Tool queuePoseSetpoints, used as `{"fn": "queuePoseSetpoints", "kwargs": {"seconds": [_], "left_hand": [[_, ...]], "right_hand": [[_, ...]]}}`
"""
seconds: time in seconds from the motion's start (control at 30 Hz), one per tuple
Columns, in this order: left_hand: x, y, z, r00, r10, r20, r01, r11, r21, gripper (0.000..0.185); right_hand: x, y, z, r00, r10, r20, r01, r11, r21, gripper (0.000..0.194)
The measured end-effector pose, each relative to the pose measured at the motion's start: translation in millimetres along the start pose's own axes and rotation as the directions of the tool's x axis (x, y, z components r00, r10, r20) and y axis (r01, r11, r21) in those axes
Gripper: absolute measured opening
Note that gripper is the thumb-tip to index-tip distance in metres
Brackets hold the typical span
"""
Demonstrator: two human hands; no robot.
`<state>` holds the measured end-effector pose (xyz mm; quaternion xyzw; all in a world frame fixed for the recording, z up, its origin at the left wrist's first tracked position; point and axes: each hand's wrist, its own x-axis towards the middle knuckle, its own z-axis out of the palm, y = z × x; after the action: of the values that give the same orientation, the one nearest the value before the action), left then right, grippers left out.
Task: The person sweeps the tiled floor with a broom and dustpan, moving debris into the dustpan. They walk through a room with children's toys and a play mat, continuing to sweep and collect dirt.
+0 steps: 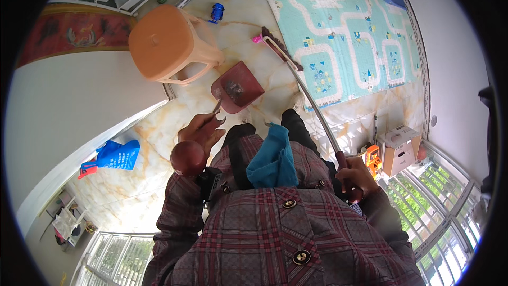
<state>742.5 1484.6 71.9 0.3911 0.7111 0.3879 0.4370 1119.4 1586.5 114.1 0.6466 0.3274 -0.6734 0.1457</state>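
Note:
My left hand (pixel 201 133) grips the upper part of a dustpan's handle, whose round reddish end stands up near my wrist. The red plastic dustpan (pixel 238 87) is low by the tiled floor in front of my feet, with some dark debris in its pan. My right hand (pixel 355 178) is closed around the dark red grip of a broom with a metal pole (pixel 317 111). The broom's dark bristle head (pixel 281 49) rests at the edge of the play mat, beside a small pink object (pixel 257 39). A blue cloth (pixel 274 159) hangs at my front.
An orange plastic stool (pixel 162 43) stands ahead on the left. A blue toy car (pixel 216 12) lies beyond it. The patterned play mat (pixel 349 39) spreads ahead right. A blue bag (pixel 119 155) lies left; a cardboard box (pixel 401 151) and orange toy (pixel 373 159) are right.

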Motion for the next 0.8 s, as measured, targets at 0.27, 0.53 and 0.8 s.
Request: {"fn": "queuePoseSetpoints", "kwargs": {"seconds": [0.27,0.53,0.8], "left_hand": [[-26.5,-34.9,-53.5,0.998,-0.058,-0.027,0.056,0.995,-0.078,0.033],[-31.0,-56.2,-51.5,0.98,-0.176,-0.097,0.142,0.947,-0.29,0.033],[-32.5,-59.2,-33.8,0.965,-0.198,-0.175,0.128,0.93,-0.344,0.033]], "right_hand": [[-22.1,-4.8,50.3,0.987,-0.156,0.047,0.161,0.973,-0.164,0.016],[15.3,10.9,24.6,0.975,-0.216,-0.059,0.139,0.791,-0.596,0.03],[79.9,-42.2,-17.0,0.951,-0.307,-0.032,0.163,0.588,-0.793,0.028]]}}
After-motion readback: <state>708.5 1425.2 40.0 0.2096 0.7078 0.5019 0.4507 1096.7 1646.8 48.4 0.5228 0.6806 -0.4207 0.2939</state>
